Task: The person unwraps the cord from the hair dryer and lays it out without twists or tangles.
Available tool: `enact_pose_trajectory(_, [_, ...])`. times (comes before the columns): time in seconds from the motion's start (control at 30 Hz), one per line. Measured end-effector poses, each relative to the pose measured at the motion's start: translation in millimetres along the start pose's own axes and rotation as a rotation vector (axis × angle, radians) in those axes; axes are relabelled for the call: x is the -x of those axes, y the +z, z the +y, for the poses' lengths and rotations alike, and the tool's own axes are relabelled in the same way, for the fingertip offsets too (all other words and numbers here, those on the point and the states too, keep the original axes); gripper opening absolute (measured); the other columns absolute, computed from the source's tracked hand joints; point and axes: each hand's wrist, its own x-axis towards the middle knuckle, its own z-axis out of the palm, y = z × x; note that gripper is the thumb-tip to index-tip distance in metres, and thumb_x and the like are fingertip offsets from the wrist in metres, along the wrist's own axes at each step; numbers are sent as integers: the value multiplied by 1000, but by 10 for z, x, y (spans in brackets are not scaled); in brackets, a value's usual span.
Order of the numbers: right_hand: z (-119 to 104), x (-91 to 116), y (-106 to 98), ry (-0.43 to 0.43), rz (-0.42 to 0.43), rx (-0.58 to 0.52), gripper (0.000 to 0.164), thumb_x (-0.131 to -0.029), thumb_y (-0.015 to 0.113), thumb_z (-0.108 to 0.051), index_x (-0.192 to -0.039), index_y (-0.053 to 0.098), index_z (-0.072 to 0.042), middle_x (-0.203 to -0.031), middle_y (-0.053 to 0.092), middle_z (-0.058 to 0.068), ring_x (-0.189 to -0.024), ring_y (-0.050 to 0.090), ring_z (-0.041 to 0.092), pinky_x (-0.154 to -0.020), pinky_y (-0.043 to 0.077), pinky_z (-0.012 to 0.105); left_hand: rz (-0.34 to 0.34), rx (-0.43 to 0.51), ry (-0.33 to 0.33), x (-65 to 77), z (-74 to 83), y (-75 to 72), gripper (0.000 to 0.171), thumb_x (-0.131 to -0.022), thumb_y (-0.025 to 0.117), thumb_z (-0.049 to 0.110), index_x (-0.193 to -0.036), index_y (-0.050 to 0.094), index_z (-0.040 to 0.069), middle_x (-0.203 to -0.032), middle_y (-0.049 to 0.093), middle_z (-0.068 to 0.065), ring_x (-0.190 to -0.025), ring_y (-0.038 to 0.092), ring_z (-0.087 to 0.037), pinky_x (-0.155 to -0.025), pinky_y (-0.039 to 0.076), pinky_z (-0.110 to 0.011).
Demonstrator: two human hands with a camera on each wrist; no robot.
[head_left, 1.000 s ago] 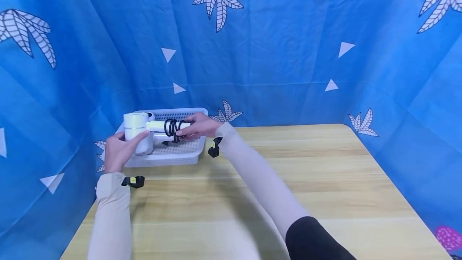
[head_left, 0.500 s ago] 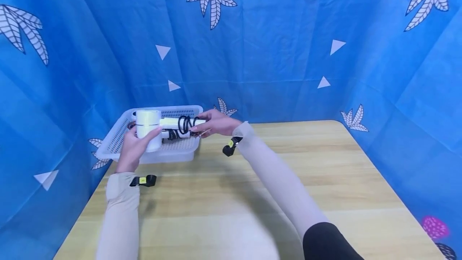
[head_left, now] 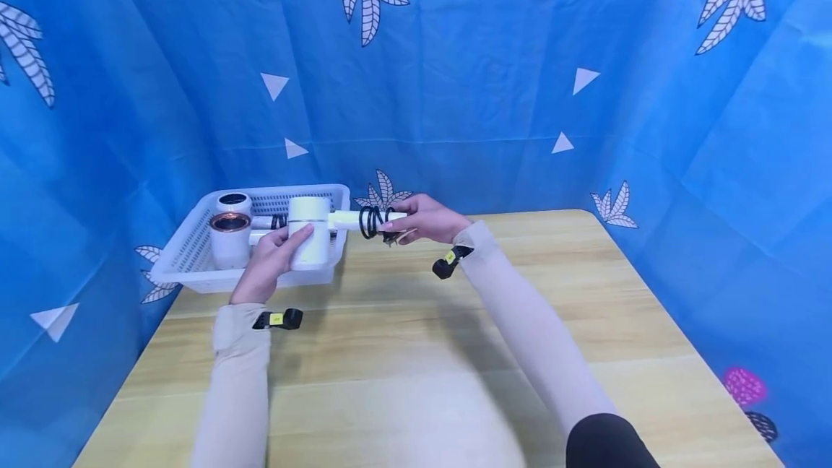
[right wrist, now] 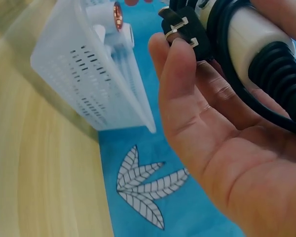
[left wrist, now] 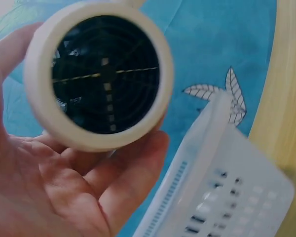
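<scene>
A white hair dryer is held sideways in both hands, overlapping the right end of the basket in the head view. My left hand grips its barrel, thumb across the near side; the left wrist view looks into the dark round grille at one end. With my right hand I grip the end of the handle, where a black cord is coiled around it. The right wrist view shows the two-pin plug at my right fingertips.
Left of the held one, a white perforated basket stands on the wooden table near the blue curtain. Two more white hair dryers lie in it, one with a copper-coloured ring, the other behind.
Both hands have carried the hair dryer rightward from over the basket's left part to its right end. The dryers in the basket now show. The view has shifted slightly.
</scene>
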Motion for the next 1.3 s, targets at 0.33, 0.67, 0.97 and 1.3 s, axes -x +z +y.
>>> enact_pose_trajectory(0.33, [4,213,-88,75,53,12,44,-96,72,-10,-138,60,-1,-101,79,4,-82,74,18,-75,61,31,-57,113,8,-58,-134,132,75,-99,69,43,-149,44,-6,-112,69,8,-96,69,-1,-86,59,-22])
enact_pose_trajectory(0.67, [301,384,-128,-43,-135,-277,96,-100,50,-64,-164,12,-3,-169,15,29,-154,29,48,-121,37,58,-69,255,-29,-74,-258,111,77,-101,67,41,-152,37,-8,-103,69,11,-93,72,-5,-83,62,-25])
enact_pose_trajectory(0.97, [629,377,180,-292,4,-328,30,-100,61,-1,-120,71,-19,-123,76,4,-102,71,17,-100,59,38,-83,302,-28,-99,-242,183,68,-103,64,37,-146,41,-11,-96,73,10,-87,72,-8,-79,62,-26])
enact_pose_trajectory(1.3, [772,376,363,-213,187,-419,30,-105,51,-2,-104,75,-19,-103,75,4,-85,73,13,-82,61,29,-138,315,-39,-87,-251,294,64,-103,63,37,-144,44,-9,-98,73,9,-90,73,-9,-81,62,-27])
